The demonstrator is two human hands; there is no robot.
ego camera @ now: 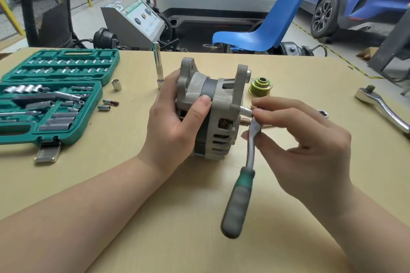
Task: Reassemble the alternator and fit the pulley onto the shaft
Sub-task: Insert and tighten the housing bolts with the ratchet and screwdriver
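Note:
The grey alternator point(218, 104) stands on the table's middle with its shaft point(245, 121) pointing right. My left hand point(175, 122) grips its housing from the left, thumb on top. My right hand point(304, 139) pinches the head of a small ratchet point(251, 150), whose socket point(245, 110) sits on a bolt at the alternator's front face. The ratchet's green and grey handle point(238, 204) hangs down toward me. The yellowish grooved pulley point(260, 87) lies on the table behind the alternator, off the shaft.
An open green socket set case point(66, 95) lies at the left, with loose sockets point(116, 84) beside it. A long chrome extension point(158, 65) stands upright behind my left hand. A large chrome ratchet point(381, 104) lies at the right edge. A blue chair point(261, 29) stands beyond the table.

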